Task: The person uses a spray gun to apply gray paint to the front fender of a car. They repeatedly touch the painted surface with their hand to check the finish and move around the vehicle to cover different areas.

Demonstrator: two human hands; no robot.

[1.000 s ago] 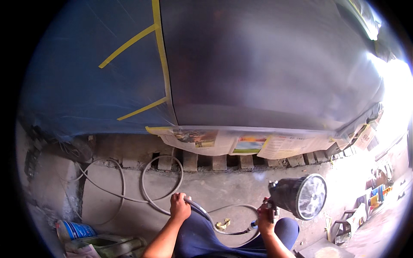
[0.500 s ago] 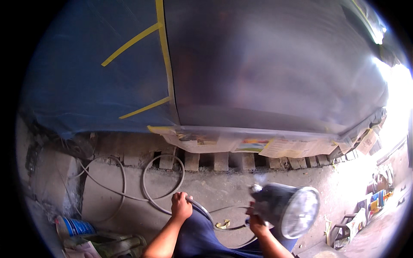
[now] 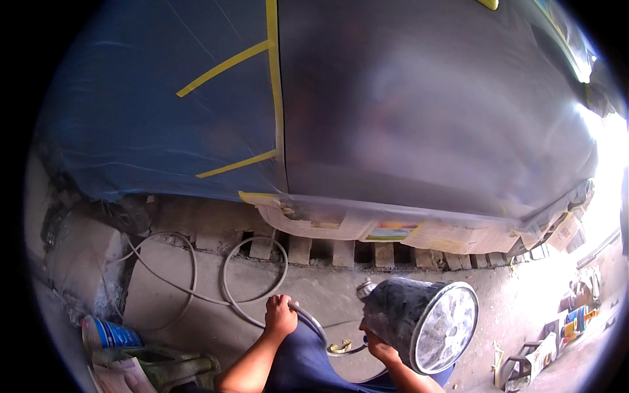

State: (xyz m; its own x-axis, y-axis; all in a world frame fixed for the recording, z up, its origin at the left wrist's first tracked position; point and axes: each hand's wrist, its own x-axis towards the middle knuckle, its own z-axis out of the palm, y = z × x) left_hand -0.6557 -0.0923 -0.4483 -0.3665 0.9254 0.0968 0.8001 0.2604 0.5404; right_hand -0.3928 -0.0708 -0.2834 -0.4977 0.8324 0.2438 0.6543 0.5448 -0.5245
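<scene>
The left hand (image 3: 282,317) grips the flexible grey hose (image 3: 315,321); the right hand (image 3: 378,344), partly hidden, holds the paint-smeared, dark, round-cupped spray gun (image 3: 406,314) below the smooth grey panel (image 3: 419,111). Best keep the gun steady and the hose slack, clear of the panel.

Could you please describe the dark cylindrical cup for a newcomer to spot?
Below the large, smooth grey panel, find the person's bare right hand. Beside it tilts the dark, smeared cylindrical cup; its broad, white-streaked round end distinguishes it from the slim grey looped hose.
</scene>
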